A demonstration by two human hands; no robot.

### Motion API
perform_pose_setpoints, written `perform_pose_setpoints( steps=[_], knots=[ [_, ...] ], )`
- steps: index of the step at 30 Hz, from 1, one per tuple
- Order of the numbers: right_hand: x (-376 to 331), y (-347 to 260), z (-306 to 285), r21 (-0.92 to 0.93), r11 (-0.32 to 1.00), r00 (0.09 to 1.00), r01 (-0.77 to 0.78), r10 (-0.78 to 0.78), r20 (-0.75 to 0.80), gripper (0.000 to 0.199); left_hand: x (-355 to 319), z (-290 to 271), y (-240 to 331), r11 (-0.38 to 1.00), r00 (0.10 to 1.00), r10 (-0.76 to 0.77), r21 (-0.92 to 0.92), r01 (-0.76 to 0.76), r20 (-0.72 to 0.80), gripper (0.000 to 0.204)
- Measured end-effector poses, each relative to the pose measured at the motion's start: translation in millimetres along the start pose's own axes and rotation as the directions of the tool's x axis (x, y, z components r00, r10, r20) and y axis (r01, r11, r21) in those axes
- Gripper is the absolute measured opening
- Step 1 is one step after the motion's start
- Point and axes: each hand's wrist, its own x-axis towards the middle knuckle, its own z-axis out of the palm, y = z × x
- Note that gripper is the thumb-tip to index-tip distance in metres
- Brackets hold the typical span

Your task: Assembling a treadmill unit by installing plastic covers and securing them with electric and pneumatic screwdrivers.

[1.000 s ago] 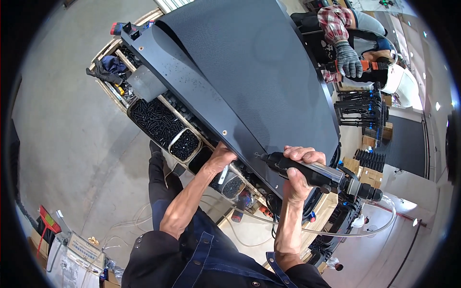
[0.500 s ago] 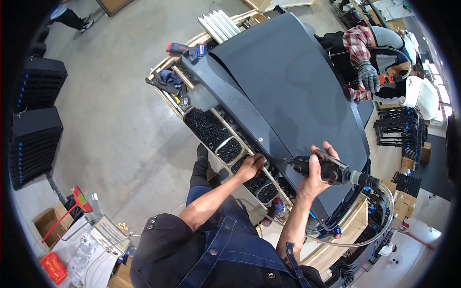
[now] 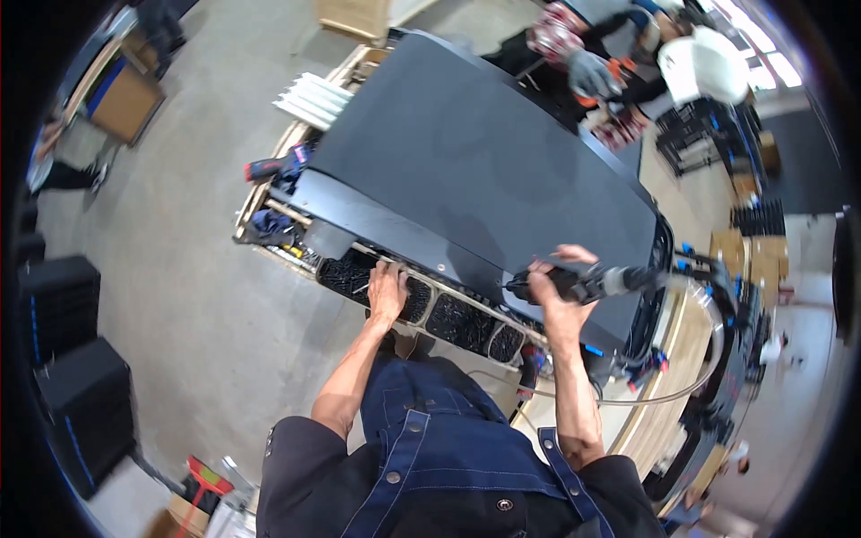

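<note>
A large dark grey panel (image 3: 448, 143) lies on the wooden workbench, with a narrower strip (image 3: 368, 208) along its near edge. My right hand (image 3: 563, 300) is wrapped round a black power screwdriver (image 3: 574, 282). Its tip points left, close to the panel's near edge; whether it touches a screw I cannot tell. A clear hose (image 3: 713, 350) loops from the tool's rear. My left hand (image 3: 387, 291) is at the bins, its fingers bent together over black screws (image 3: 339, 276); what they hold, if anything, is hidden. More small black fasteners fill another bin (image 3: 457, 320).
A red and black cordless driver (image 3: 265, 169) and white tubes (image 3: 314, 97) lie at the bench's left end. Across the panel a co-worker's gloved hand (image 3: 592, 76) is at an orange tool. Black parts (image 3: 85, 403) are stacked on the left floor.
My left hand has moved left along the bins, from beside the panel's edge to the screws. My right hand still holds the screwdriver by the panel. The whole view has turned.
</note>
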Motion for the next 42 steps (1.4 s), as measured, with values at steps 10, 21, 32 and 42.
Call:
perform_pose_setpoints(
  steps=[10, 21, 32, 42],
  knots=[
    [-125.3, -10.6, -185.0, 0.42, 0.901, 0.816, -0.106, 0.32, -0.481, 0.026, 19.3, 100.9, 81.4, -0.309, 0.386, 0.398, -0.274, 0.911, 0.832, 0.032],
    [-297.1, 75.0, -495.9, -0.106, 0.775, 0.346, -0.623, 0.151, -0.926, 0.029, -19.6, 93.1, 78.4, -0.059, 0.494, 0.257, -0.497, 0.866, 0.831, 0.021],
    [-276.3, 391.6, -619.1, -0.064, 0.689, 0.541, -0.722, 0.504, -0.673, 0.044, -185.6, 96.6, 90.1, 0.151, 0.192, -0.627, -0.124, 0.981, 0.755, 0.018],
    [-314.8, 330.2, -609.2, 0.097, 0.731, 0.513, -0.675, 0.56, -0.65, 0.035, -209.0, 129.5, 137.9, 0.55, 0.372, -0.725, 0.162, 0.819, 0.58, 0.018]
  ],
)
